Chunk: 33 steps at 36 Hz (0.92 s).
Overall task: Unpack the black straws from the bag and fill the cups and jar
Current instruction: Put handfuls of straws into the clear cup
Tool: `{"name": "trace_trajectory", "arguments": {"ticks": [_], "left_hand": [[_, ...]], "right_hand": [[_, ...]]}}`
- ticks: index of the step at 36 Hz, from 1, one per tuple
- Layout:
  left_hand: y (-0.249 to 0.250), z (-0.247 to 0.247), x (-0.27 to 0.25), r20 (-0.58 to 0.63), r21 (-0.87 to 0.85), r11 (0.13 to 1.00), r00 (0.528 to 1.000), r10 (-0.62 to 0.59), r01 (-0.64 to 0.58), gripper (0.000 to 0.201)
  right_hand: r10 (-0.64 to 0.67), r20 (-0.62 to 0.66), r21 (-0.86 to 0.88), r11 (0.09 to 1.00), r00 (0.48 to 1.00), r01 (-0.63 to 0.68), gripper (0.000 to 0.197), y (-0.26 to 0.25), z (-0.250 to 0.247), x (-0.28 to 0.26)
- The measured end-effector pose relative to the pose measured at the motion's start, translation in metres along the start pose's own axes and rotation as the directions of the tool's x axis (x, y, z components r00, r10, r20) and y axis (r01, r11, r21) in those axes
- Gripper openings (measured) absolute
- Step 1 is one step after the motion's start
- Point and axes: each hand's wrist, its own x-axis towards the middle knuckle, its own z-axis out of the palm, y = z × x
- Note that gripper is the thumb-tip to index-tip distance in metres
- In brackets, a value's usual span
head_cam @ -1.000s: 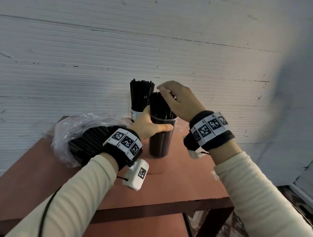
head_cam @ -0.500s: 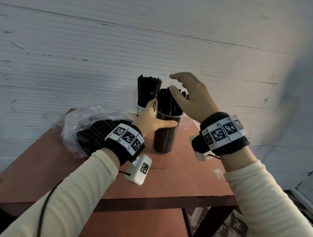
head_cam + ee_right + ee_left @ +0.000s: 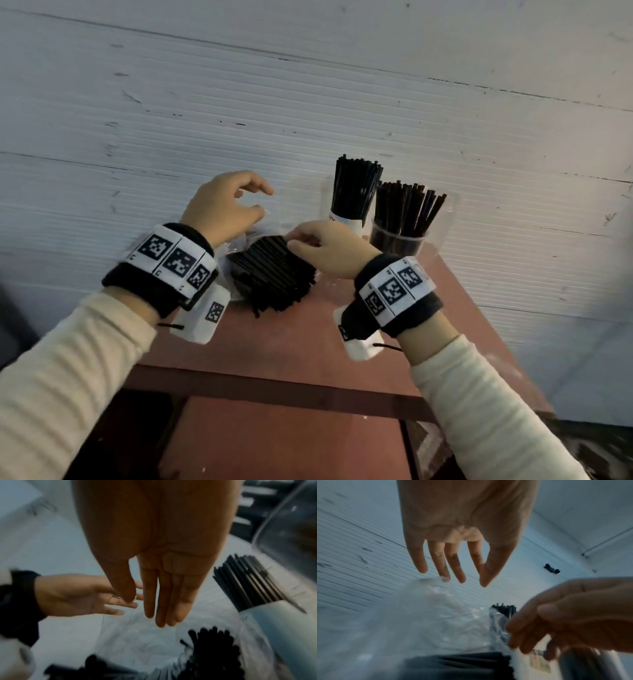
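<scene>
Head view shows the reddish-brown wooden table (image 3: 308, 346) pushed against a white ribbed wall (image 3: 239, 102), with a dark crossbar below its front edge. At its back stand a white paper cup (image 3: 349, 222) and a clear plastic jar (image 3: 399, 240), both bristling with upright black straws, beside the crinkled clear plastic bag (image 3: 239, 240) where the loose heap of black straws (image 3: 274, 274) lies. My left hand (image 3: 222, 205) hovers above the bag, fingers loosely spread and holding nothing, while my right hand (image 3: 334, 250) reaches over the heap with fingers nearly straight (whether they touch it I cannot tell).
</scene>
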Motion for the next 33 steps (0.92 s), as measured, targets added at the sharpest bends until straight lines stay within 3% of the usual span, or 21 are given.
{"name": "trace_trajectory", "arguments": {"ticks": [3, 7, 15, 18, 24, 29, 33], "left_hand": [[-0.016, -0.01, -0.001, 0.174, 0.074, 0.997, 0.984, -0.041, 0.028, 0.035], [-0.025, -0.012, -0.007, 0.294, 0.108, 0.993, 0.952, -0.085, 0.055, 0.041], [-0.033, -0.008, -0.011, 0.205, 0.017, 0.998, 0.977, -0.055, 0.052, 0.045], [-0.034, -0.009, -0.009, 0.195, -0.001, 0.999, 0.98, -0.05, 0.051, 0.046], [-0.035, -0.008, -0.009, 0.183, 0.004, 0.999, 0.982, -0.045, 0.045, 0.046], [-0.039, -0.007, -0.008, 0.187, 0.001, 0.999, 0.981, -0.05, 0.051, 0.045], [-0.039, -0.006, -0.007, 0.184, 0.015, 0.999, 0.982, -0.046, 0.044, 0.046]], "right_hand": [[0.051, 0.158, -0.087, 0.996, 0.986, -0.037, 0.036, -0.008, 0.021, 0.016], [0.076, 0.218, -0.181, 0.983, 0.973, -0.036, 0.037, -0.021, 0.042, 0.033], [0.073, 0.19, -0.377, 0.926, 0.979, 0.004, 0.039, -0.037, 0.062, 0.043], [0.124, 0.232, -0.326, 0.944, 0.965, -0.043, 0.045, -0.035, 0.065, 0.046], [0.112, 0.288, -0.412, 0.911, 0.951, 0.017, 0.035, -0.043, 0.056, 0.048], [0.129, 0.275, -0.354, 0.935, 0.953, -0.024, 0.035, -0.036, 0.055, 0.05], [0.115, 0.195, -0.21, 0.975, 0.974, -0.074, 0.04, -0.027, 0.048, 0.044]]}}
